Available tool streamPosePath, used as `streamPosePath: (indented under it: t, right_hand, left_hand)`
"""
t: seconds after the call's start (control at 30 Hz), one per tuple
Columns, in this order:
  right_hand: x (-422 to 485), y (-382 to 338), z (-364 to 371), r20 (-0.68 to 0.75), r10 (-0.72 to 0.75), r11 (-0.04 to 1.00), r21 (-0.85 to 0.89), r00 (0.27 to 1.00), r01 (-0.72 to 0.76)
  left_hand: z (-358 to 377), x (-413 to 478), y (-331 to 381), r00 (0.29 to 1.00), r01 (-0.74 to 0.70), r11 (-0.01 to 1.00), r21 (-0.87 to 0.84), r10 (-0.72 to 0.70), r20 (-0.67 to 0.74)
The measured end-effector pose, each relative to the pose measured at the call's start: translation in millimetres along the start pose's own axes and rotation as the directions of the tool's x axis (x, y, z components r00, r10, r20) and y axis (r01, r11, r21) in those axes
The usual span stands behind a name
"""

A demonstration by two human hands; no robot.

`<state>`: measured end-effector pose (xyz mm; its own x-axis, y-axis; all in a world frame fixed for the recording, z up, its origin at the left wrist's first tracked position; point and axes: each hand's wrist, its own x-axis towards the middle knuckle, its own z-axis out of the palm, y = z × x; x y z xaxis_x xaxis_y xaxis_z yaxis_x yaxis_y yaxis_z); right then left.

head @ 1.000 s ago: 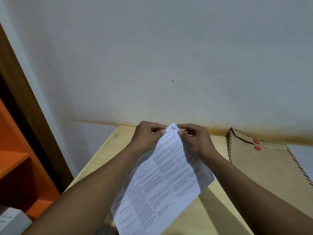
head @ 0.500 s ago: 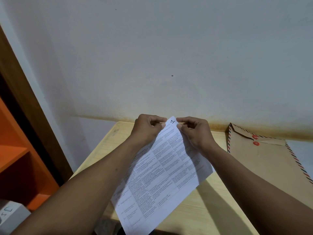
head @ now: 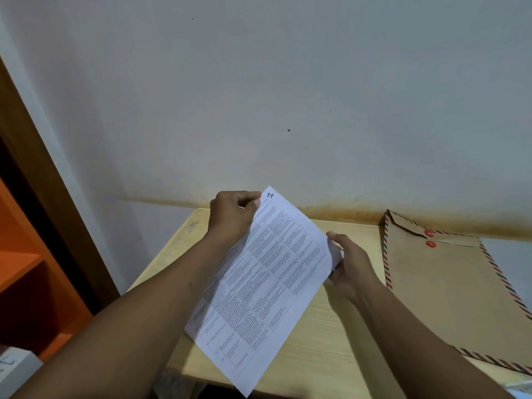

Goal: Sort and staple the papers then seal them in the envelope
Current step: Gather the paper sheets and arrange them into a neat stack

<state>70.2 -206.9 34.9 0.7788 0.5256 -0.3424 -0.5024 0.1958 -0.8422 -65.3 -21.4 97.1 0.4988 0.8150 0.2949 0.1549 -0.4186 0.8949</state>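
I hold a stack of white printed papers (head: 264, 286) tilted above the light wooden table (head: 325, 349); the top sheet carries a table of text and a handwritten "1" at its upper corner. My left hand (head: 230, 217) pinches the papers at that top corner. My right hand (head: 349, 263) grips the right side edge, fingers behind the sheets. A brown envelope (head: 449, 286) with striped border and two red string buttons lies flat on the table to the right, flap closed. No stapler is visible.
A white wall (head: 288, 96) rises right behind the table. An orange shelf unit (head: 26, 272) and a dark wooden frame stand on the left. A white box (head: 14, 370) sits at the bottom left.
My right hand has slid from the top corner down to the papers' right edge. The left hand keeps the top corner, and the papers have risen slightly.
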Motion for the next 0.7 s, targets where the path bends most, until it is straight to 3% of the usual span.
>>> streamPosePath:
  t: [0.1, 0.47, 0.7]
  right_hand:
    - [-4, 8, 12, -0.073, -0.016, 0.997, 0.079, 0.997, 0.022]
    - [0, 9, 11, -0.032, -0.191, 0.964, -0.193, 0.981, 0.182]
    - [1, 10, 6, -0.044, -0.171, 0.959, -0.236, 0.984, 0.156]
  left_hand:
    - [3, -1, 0, 1.0, -0.009, 1.0, 0.01, 0.009, -0.007]
    - [1, 1, 0, 0.999, -0.021, 1.0, 0.006, 0.021, -0.04]
    - [5, -1, 2, 0.999, -0.045, 0.999, 0.017, 0.045, -0.027]
